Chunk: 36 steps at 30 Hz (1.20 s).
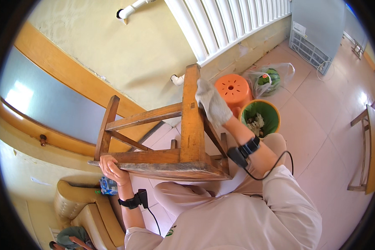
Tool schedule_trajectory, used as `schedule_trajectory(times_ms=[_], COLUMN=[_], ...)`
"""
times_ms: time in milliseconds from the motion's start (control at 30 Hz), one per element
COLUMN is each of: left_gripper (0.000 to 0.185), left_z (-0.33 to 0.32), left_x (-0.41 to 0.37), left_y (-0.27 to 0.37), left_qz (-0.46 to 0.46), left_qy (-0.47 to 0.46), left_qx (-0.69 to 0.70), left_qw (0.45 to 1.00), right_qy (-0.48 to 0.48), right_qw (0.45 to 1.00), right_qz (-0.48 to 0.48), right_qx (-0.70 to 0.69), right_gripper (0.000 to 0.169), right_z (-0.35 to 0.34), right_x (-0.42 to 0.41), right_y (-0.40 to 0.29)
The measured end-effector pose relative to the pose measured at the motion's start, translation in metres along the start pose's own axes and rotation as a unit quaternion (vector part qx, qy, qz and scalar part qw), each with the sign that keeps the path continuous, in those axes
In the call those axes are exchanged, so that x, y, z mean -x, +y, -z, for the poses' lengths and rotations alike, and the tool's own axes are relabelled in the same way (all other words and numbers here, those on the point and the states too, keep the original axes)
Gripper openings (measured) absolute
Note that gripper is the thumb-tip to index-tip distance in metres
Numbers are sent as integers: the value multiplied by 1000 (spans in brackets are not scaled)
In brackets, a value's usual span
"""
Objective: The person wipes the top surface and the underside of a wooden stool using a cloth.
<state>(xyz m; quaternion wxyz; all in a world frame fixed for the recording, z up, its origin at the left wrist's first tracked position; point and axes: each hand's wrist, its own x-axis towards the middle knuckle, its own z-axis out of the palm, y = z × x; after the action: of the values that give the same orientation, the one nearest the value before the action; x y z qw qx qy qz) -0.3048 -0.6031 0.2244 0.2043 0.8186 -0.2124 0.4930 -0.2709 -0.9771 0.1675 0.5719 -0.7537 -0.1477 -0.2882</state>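
Note:
A worn wooden stool (192, 131) is tipped over in front of me, its legs pointing away and its seat edge towards my body. My left hand (114, 170) is closed around the left end of the seat edge, fingers over the rim. A greyish-white knitted cloth or glove (215, 104) covers my right hand (211, 97). That hand rests against the right side of the nearest stool leg, close to its far end. Because the fabric hides the fingers, their grip does not show.
Beyond my right hand are an orange plastic stool (232, 89), a lined waste bin (273, 120) and a bagged watermelon (268, 79). A white radiator (237, 18) lines the wall. Bottles (108, 186), a sofa (92, 215) and another person (73, 239) are at lower left.

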Motion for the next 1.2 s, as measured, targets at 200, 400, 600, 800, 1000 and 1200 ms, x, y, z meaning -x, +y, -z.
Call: schedule_trajectory(times_ms=[200, 400, 600, 800, 1000, 1200], left_gripper=[38, 38, 36, 32, 30, 30], left_z=[3, 5, 0, -7, -8, -8], left_x=[1, -1, 0, -1, -3, -2], left_y=[2, 5, 2, -2, 4, 9], left_qz=[-8, -12, -28, -28, -41, -11], left_qy=[2, -12, -14, -6, -5, -4], left_qx=[-9, 13, 2, -13, -44, -28], left_qw=[1000, 1000, 1000, 999, 998, 1000], right_qy=[9, 15, -64, 36, 18, -14], right_qw=[1000, 948, 883, 920, 908, 977], right_qz=[4, 184, 98, 19, 109, 167], right_qx=[29, 260, 455, 391, 404, 135], right_gripper=[20, 23, 11, 8, 14, 20], right_z=[-7, -16, -24, -25, -17, -8], right_x=[76, 66, -26, -64, 4, 109], right_y=[-64, -22, 34, 50, 14, -24])
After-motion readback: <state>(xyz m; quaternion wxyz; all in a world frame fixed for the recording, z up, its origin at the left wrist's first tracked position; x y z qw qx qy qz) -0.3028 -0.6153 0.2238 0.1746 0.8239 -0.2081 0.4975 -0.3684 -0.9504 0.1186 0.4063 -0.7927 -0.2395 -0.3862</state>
